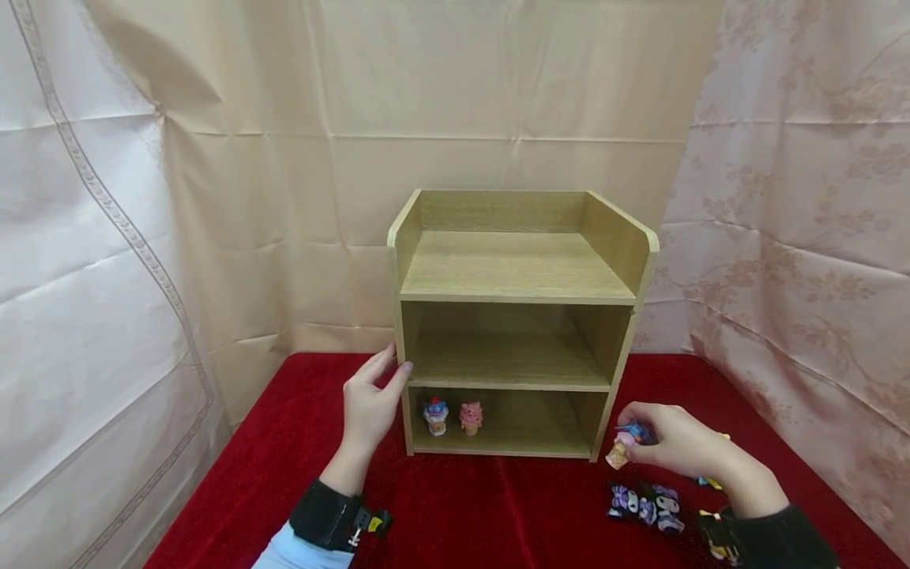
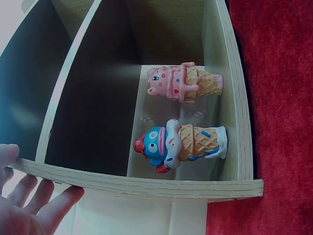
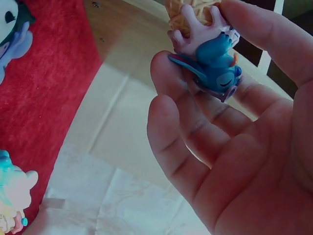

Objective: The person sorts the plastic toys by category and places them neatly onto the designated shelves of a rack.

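My right hand (image 1: 671, 437) pinches a small ice-cream-cone figurine (image 3: 215, 58) between thumb and fingers, just right of the shelf's lower corner. A blue, long-eared character sits on its pink topping over a waffle cone. At the left side panel of the wooden shelf (image 1: 512, 299), my left hand (image 1: 370, 399) rests with its thumb at the front edge and fairly straight fingers against the outer face. Inside the bottom compartment, two more cone figurines stand upright side by side: a blue-headed one (image 2: 176, 146) nearer the left panel and a pink one (image 2: 183, 82) beside it.
Purple-and-black figurines (image 1: 647, 506) lie on the red cloth (image 1: 455, 514) below my right hand. Another yellow-and-black figurine (image 1: 718, 537) lies partly behind the right wrist. A beige curtain (image 1: 498, 87) hangs behind the shelf, with pale fabric at both sides.
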The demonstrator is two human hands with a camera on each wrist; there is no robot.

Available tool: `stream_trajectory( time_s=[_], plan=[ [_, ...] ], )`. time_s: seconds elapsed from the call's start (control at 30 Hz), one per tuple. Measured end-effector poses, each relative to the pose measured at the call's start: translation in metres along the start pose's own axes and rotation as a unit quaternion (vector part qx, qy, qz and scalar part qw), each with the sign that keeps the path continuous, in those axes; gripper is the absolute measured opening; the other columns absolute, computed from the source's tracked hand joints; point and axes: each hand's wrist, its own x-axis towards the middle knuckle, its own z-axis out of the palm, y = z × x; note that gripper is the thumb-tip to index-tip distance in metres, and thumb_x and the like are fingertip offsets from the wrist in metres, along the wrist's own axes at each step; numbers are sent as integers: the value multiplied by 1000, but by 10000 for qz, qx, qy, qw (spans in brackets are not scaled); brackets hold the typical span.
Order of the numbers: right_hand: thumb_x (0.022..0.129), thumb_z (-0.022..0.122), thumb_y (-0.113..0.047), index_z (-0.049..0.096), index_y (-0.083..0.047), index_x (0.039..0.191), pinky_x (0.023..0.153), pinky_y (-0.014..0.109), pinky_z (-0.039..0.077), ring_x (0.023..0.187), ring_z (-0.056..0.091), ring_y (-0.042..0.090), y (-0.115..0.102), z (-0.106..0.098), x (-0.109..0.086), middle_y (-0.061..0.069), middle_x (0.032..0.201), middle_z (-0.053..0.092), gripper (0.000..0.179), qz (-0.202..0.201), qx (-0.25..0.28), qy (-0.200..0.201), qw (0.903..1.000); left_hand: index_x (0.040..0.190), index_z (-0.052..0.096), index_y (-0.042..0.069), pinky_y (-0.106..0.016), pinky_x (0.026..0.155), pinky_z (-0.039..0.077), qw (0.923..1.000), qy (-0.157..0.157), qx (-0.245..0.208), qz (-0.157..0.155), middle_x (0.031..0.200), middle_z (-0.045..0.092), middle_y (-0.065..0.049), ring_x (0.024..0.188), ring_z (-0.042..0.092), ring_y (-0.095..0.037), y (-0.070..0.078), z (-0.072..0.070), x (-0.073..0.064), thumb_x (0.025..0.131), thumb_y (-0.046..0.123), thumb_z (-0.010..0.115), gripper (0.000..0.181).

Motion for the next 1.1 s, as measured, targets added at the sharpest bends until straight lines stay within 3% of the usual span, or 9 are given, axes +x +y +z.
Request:
stream_trajectory(
  time_s=[0.17,0.67,0.73,0.9,0.97,1.1],
  plan=[
    [84,82,-18,68,-13,105,64,25,48,75,53,4,-4,1,2,-10,86,60,26,-185,26,-72,9998,132,63,-6,-51,96,52,10000,9,23,-17,129,65,-22,115,66,-33,0,0,0,92,-3,74,42],
    [86,82,-19,68,-13,108,71,27,53,83,57,3,-22,5,11,-12,97,63,27,-813,-234,129,9963,131,63,-7,-55,94,51,10000,42,-62,11,127,66,-23,114,66,-34,2,1,1,90,-6,74,42],
    [86,82,-18,68,-13,109,72,28,53,84,57,3,-25,7,13,-11,98,63,28,-831,-257,160,9961,131,64,-7,-43,95,54,10000,44,-62,14,127,66,-23,114,66,-34,1,1,1,90,-6,74,42],
    [86,82,-16,68,-13,110,73,29,54,85,58,3,-30,11,17,-11,98,64,28,-974,-280,278,9945,131,63,-7,-38,97,52,10000,20,-2,13,127,67,-21,115,66,-31,-1,1,1,91,-5,74,42],
    [86,82,-16,68,-14,110,74,29,54,86,58,3,-32,13,19,-11,99,64,28,-1020,-280,325,9939,132,63,-7,-50,96,51,10000,11,13,9,128,66,-21,115,66,-31,-1,1,1,91,-5,74,42],
    [87,81,-18,68,-15,112,75,29,55,87,58,4,-35,16,24,-9,101,64,28,-974,-259,249,9946,132,63,-6,-52,95,51,10000,14,43,3,128,66,-21,115,66,-31,0,0,1,91,-4,74,42]
  ],
)
